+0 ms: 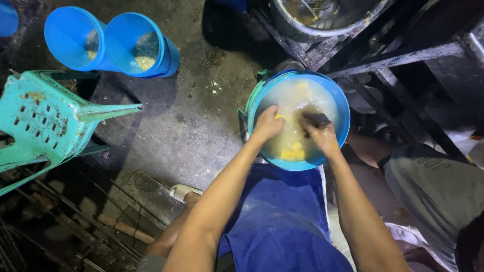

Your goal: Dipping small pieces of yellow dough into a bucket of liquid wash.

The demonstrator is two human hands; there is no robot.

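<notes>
Both hands down inside a blue basin (339, 103) of cloudy water, basin sits just past the knees, right of centre. Left hand (268, 123) curled closed on a small yellow piece (279, 117) at the left side of the water; right hand (321, 135) closed around a dark scrubber or tool (316, 119), cannot tell which, its long axis running left-right. The two hands are just beside each other, yellow piece lies left of the dark thing. More yellow chunks (293, 151) float at the near rim, nearer the right hand. Both forearms reach far from the body, slightly converging, wrists bent down. Blue apron (280, 216) over the lap. Far left: two blue buckets (108, 43) with grain, a teal plastic stool (48, 118) tipped over. Metal pot (307, 27) far, on a dark rack. Another person's grey-clad leg (433, 181) at right
</notes>
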